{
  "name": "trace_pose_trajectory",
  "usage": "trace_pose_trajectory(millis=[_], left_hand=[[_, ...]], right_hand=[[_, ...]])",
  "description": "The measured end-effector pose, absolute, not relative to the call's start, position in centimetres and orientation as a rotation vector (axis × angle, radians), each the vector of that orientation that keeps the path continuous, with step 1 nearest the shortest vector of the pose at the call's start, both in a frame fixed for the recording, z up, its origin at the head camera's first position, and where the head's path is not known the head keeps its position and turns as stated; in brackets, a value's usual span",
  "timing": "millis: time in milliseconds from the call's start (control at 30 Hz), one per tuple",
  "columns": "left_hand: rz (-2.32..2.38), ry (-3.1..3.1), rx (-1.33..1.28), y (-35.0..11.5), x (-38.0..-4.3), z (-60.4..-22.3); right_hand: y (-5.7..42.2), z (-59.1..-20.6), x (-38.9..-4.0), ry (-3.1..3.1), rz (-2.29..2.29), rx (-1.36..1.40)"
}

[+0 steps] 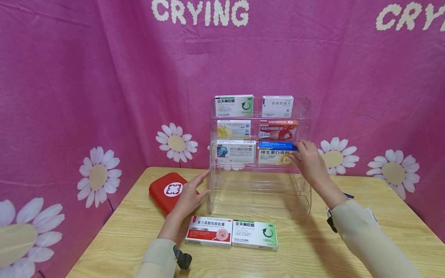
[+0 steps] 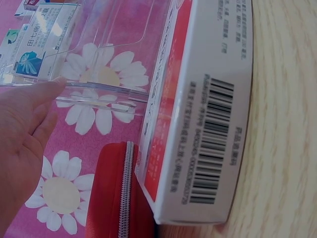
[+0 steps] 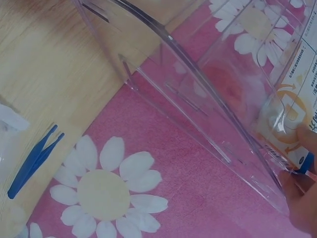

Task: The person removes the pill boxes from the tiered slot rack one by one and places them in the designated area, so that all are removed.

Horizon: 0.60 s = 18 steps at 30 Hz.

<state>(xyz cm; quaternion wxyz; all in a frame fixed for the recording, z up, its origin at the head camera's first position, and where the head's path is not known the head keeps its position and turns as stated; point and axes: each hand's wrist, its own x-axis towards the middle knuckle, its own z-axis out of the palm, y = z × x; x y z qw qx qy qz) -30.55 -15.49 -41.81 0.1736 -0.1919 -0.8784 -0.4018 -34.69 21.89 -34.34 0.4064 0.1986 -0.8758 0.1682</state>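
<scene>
My right hand (image 1: 309,162) grips the right end of a white, blue-topped vitamin D drops box (image 1: 272,155), which sits in the third tier of a clear acrylic display stand (image 1: 257,168). In the right wrist view, the fingers (image 3: 303,206) are at the end of that box (image 3: 285,121). With fingers extended, my left hand (image 1: 189,197) touches the left side of the stand; the left wrist view shows its fingertip against the clear edge. Beside the vitamin box stands a white medicine box with a blue head picture (image 1: 235,152).
Higher tiers hold several more medicine boxes, including a red one (image 1: 278,130). A red zip case (image 1: 161,193) lies left of the stand. In front lie a red-and-white box (image 1: 208,231) and a green-and-white box (image 1: 255,234). Blue tweezers (image 3: 34,161) lie to the right.
</scene>
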Motion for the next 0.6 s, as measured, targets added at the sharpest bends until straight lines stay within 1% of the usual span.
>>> trace_pose_trajectory(millis=[600], left_hand=[[-1.139, -2.494, -0.536, -15.5, -30.5, -41.8]], right_hand=[[21.9, -32.9, -35.1, -2.120, 0.565, 0.553]])
